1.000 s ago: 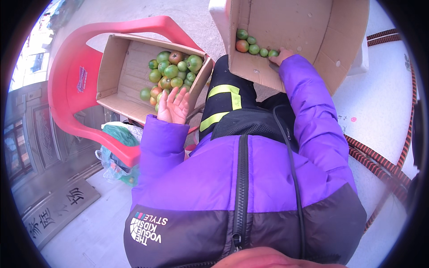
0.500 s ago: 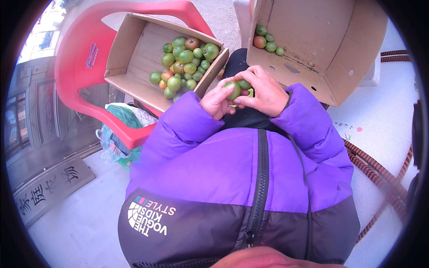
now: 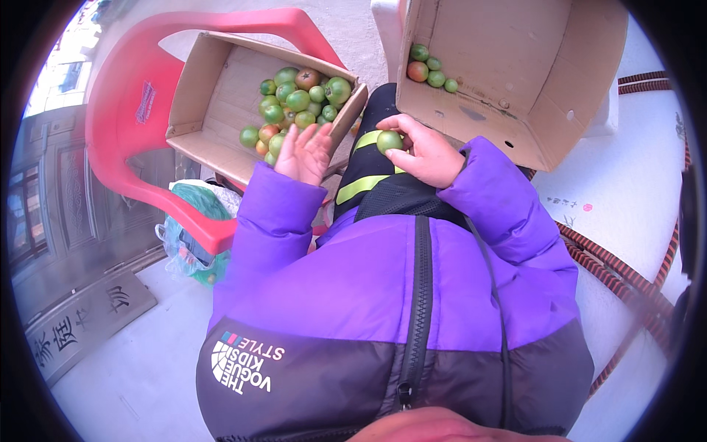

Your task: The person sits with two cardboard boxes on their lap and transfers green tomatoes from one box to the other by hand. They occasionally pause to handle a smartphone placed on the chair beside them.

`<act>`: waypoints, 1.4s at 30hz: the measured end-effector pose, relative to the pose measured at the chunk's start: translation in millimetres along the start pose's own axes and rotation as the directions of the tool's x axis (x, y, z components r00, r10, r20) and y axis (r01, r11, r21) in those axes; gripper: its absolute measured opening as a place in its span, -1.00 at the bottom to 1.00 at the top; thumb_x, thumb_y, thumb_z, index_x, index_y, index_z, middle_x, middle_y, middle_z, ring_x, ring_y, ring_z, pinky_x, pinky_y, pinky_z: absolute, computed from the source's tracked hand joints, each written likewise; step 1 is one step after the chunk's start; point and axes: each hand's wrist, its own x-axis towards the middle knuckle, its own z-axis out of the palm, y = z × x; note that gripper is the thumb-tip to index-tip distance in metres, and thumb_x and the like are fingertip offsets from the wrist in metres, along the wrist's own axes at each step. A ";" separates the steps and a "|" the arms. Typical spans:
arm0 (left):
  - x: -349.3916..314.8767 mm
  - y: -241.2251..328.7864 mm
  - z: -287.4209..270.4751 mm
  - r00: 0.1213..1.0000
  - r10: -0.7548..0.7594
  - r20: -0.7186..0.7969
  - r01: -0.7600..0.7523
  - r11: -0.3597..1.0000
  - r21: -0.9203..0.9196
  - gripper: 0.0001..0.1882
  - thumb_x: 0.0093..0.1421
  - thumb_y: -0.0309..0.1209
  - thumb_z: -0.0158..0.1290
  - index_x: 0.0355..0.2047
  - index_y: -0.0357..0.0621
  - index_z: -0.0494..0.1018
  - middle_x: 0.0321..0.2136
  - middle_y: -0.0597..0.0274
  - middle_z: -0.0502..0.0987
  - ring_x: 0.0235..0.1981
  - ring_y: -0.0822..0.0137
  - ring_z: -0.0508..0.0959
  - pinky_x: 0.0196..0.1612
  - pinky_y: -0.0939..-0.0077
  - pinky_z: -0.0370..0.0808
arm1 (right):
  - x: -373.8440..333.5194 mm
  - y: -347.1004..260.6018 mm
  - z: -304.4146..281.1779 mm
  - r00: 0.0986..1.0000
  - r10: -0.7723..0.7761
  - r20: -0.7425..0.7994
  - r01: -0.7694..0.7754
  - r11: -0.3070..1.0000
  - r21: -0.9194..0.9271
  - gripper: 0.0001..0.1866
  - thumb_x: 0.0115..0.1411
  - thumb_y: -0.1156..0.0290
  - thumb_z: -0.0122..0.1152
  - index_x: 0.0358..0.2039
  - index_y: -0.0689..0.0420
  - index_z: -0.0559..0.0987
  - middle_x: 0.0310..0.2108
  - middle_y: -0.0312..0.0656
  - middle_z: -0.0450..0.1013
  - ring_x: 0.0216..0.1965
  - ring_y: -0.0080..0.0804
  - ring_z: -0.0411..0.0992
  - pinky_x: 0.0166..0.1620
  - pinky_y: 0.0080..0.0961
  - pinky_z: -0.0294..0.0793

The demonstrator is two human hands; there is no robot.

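A green tomato is held between the thumb and fingers of my right hand, above my lap. My left hand has its fingers spread with nothing seen in them, near the front corner of the left cardboard box. That box holds a heap of tomatoes, mostly green, some reddish, piled toward its right side; my left hand hides part of them. In the right cardboard box, several small tomatoes, one of them reddish, lie together in the left corner.
The left box rests on a red plastic chair. Beside the chair sits a green plastic bag. On the right, dark striped hoses run across the white floor. A grey sign board lies at lower left.
My hands have come apart. The left one moved left toward the left box and its fingers spread, while the right one kept a green tomato. The view has shifted slightly.
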 end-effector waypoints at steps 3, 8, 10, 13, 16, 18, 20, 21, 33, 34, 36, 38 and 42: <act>-1.4 -40.3 10.6 0.947 -0.211 0.241 0.154 0.960 0.235 -0.36 0.35 0.06 -0.18 0.23 -0.17 0.17 0.09 0.05 0.41 -0.07 0.20 0.55 -0.20 0.48 0.54 | 0.4 -6.1 4.5 0.987 -0.160 -0.003 0.158 0.972 -0.173 -0.46 0.16 0.53 0.14 0.17 0.19 0.30 -0.08 -0.22 0.43 -0.27 -0.60 0.42 -0.21 -0.58 0.47; 13.8 -39.1 15.2 0.921 -0.209 0.328 0.181 0.977 0.114 -0.44 0.36 -0.10 -0.10 0.20 -0.24 0.21 0.04 0.03 0.43 -0.15 0.27 0.55 -0.23 0.52 0.54 | 0.8 1.2 -20.4 0.985 -0.124 -0.123 0.138 0.984 0.113 -0.58 0.21 0.51 0.12 0.10 0.19 0.40 -0.09 -0.22 0.45 -0.15 -0.59 0.42 -0.10 -0.59 0.45; 14.9 -15.2 8.6 0.878 -0.115 0.464 0.183 0.978 -0.105 -0.48 0.34 -0.17 -0.06 0.15 -0.30 0.25 0.04 -0.14 0.41 -0.21 0.22 0.58 -0.16 0.48 0.59 | 14.5 19.4 -47.0 0.955 -0.104 -0.276 0.115 0.993 0.021 -0.66 0.24 0.45 0.12 0.04 0.17 0.46 -0.14 -0.25 0.46 -0.16 -0.57 0.41 -0.03 -0.58 0.41; 8.6 19.9 -5.7 0.969 0.218 0.113 -0.183 0.948 -0.259 -0.46 0.32 -0.18 -0.03 0.15 -0.31 0.21 0.11 -0.23 0.34 -0.09 0.14 0.56 -0.13 0.40 0.60 | 51.4 57.2 -88.9 0.898 0.089 -0.431 -0.236 0.924 -0.300 -0.53 0.16 0.37 0.22 0.11 0.08 0.42 -0.09 -0.06 0.45 -0.08 -0.28 0.45 -0.01 -0.39 0.45; 3.1 25.9 -20.6 0.989 0.149 -0.006 -0.146 0.958 -0.247 -0.45 0.31 -0.18 -0.01 0.16 -0.29 0.17 0.16 -0.24 0.30 -0.04 0.09 0.54 -0.12 0.34 0.61 | 87.6 90.5 -102.5 0.902 0.046 -0.428 -0.356 0.639 -0.682 -0.44 0.11 0.36 0.25 0.15 0.00 0.39 0.11 0.05 0.32 0.04 -0.09 0.40 -0.02 -0.29 0.49; 0.5 12.1 -29.1 0.994 0.063 -0.094 -0.079 0.981 -0.177 -0.44 0.31 -0.17 -0.01 0.17 -0.28 0.15 0.17 -0.23 0.29 -0.03 0.08 0.53 -0.12 0.31 0.60 | 110.7 104.3 -98.1 0.953 0.000 -0.302 -0.263 0.496 -0.828 -0.45 0.11 0.36 0.22 0.16 -0.09 0.39 0.23 0.03 0.19 0.09 -0.01 0.35 -0.02 -0.21 0.50; 2.2 4.4 -32.8 0.999 0.035 0.020 -0.033 0.995 -0.089 -0.43 0.32 -0.14 -0.02 0.19 -0.21 0.15 0.17 -0.08 0.32 -0.05 0.12 0.53 -0.13 0.33 0.60 | 128.1 111.8 -94.8 0.973 0.035 -0.228 -0.225 0.347 -0.910 -0.47 0.13 0.35 0.17 0.15 -0.17 0.39 0.31 0.00 0.08 0.13 0.04 0.32 -0.01 -0.15 0.51; 3.3 1.7 -33.5 0.999 0.043 0.012 -0.042 0.997 -0.062 -0.45 0.32 -0.14 -0.02 0.19 -0.19 0.17 0.15 -0.05 0.33 -0.05 0.13 0.54 -0.13 0.35 0.60 | 132.8 114.6 -93.6 0.974 0.067 -0.216 -0.227 0.283 -0.932 -0.49 0.14 0.35 0.14 0.14 -0.21 0.40 0.33 -0.02 0.05 0.13 0.05 0.31 0.00 -0.13 0.51; 6.8 -10.1 -23.0 0.999 0.036 -0.032 -0.034 0.997 0.076 -0.46 0.30 -0.11 0.00 0.17 -0.15 0.22 -0.04 0.10 0.46 -0.16 0.26 0.54 -0.22 0.50 0.56 | 121.5 137.0 -114.0 0.942 0.021 -0.334 -0.307 0.452 -0.838 -0.49 -0.02 0.31 0.33 0.00 -0.04 0.46 0.05 0.07 0.22 0.02 0.12 0.35 0.07 -0.15 0.44; 6.9 -9.7 -23.3 0.999 0.040 -0.007 -0.040 0.996 0.079 -0.46 0.30 -0.11 -0.01 0.17 -0.15 0.22 -0.05 0.11 0.47 -0.16 0.26 0.54 -0.21 0.51 0.56 | 113.2 134.6 -120.9 0.917 0.059 -0.394 -0.364 0.526 -0.768 -0.47 -0.01 0.28 0.34 0.02 -0.03 0.45 0.03 0.06 0.25 0.00 0.06 0.37 0.03 -0.18 0.45; 7.1 -9.2 -23.4 1.000 0.018 0.018 -0.019 0.997 0.070 -0.50 0.32 -0.13 -0.02 0.16 -0.14 0.24 -0.02 0.10 0.47 -0.12 0.24 0.54 -0.19 0.49 0.56 | 90.4 123.9 -130.0 0.846 0.180 -0.503 -0.487 0.646 -0.588 -0.43 0.01 0.23 0.36 0.06 -0.01 0.43 0.00 0.03 0.30 -0.03 -0.06 0.41 -0.05 -0.24 0.48; 7.2 -9.2 -21.3 0.998 -0.009 0.057 0.004 0.996 0.088 -0.51 0.33 -0.12 -0.04 0.16 -0.13 0.25 0.00 0.10 0.47 -0.10 0.24 0.54 -0.18 0.49 0.56 | 64.9 100.5 -138.8 0.810 0.361 -0.462 -0.465 0.876 -0.130 -0.40 0.04 0.19 0.36 0.09 0.03 0.41 -0.01 -0.07 0.35 -0.06 -0.22 0.42 -0.11 -0.35 0.47; 4.6 -20.7 -6.2 0.983 -0.125 0.134 0.097 0.976 0.196 -0.47 0.34 -0.06 -0.09 0.20 -0.07 0.23 0.01 0.12 0.47 -0.08 0.25 0.53 -0.16 0.46 0.54 | 8.5 35.6 -117.6 0.943 0.275 -0.188 -0.211 0.930 0.303 -0.37 0.08 0.22 0.35 0.13 0.12 0.37 0.00 -0.23 0.41 -0.06 -0.48 0.39 -0.18 -0.48 0.45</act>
